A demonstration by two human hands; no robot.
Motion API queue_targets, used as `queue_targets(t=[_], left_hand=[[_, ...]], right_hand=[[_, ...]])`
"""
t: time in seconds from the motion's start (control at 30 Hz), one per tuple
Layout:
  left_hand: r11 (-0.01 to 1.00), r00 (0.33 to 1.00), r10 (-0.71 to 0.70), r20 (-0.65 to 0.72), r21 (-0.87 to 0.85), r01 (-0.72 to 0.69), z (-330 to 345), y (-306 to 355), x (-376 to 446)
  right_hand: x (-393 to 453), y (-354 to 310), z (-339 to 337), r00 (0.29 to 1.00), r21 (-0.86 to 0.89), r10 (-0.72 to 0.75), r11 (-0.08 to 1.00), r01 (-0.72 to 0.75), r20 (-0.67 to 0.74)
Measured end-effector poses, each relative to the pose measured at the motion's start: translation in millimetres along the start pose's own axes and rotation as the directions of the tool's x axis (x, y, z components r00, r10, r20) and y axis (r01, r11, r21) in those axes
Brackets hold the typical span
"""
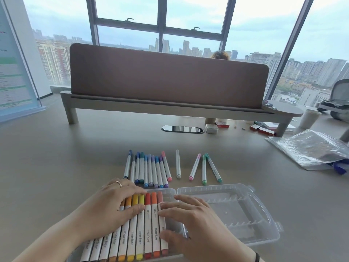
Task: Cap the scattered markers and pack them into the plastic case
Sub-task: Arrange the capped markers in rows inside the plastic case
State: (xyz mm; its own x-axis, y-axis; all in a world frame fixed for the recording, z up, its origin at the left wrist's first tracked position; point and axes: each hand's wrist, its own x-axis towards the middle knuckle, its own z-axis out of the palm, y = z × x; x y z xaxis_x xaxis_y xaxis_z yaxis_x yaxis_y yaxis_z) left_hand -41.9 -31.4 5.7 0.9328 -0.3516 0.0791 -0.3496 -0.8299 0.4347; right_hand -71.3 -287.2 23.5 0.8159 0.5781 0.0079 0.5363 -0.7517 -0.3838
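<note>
My left hand (120, 201) lies flat and open across the row of packed markers (143, 224), fingers spread over the yellow and orange caps, gripping nothing. My right hand (188, 224) is open too, fingertips pressing the reddish markers at the row's right end and thumb lying near the hinge. I think I am pushing the row snug to the left, so the markers sit level in their slots and leave room for more.

The plastic case (264, 220) lies open at the near edge of the table (56, 167). Its left half holds the markers; its right half, the lid, lies empty and flat beside my right hand.

Further in, just past the case, a tight bunch of blue and purple markers (149, 171) waits, one pink among them. To their right a single white marker (178, 164) lies alone, then three loose ones, pink and two green (204, 170). All seem capped, though I cannot be sure of every tip. By my reckoning the packing is about half done.

Nothing blocks the reach to them. A crumpled plastic bag (309, 148) lies toward the right edge, well apart, and a raised shelf with a screen (168, 80) crosses the far side, a paper cup (309, 119) by its right end.
</note>
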Motion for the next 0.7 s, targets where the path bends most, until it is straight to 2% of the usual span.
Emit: queue_targets(t=[0.7], left_hand=[[1.0, 1.0, -0.013, 0.012, 0.017, 0.012, -3.2, 4.4, -2.0]], right_hand=[[0.9, -2.0, 2.9, 1.0, 0.018, 0.021, 1.0, -0.021, -0.017]])
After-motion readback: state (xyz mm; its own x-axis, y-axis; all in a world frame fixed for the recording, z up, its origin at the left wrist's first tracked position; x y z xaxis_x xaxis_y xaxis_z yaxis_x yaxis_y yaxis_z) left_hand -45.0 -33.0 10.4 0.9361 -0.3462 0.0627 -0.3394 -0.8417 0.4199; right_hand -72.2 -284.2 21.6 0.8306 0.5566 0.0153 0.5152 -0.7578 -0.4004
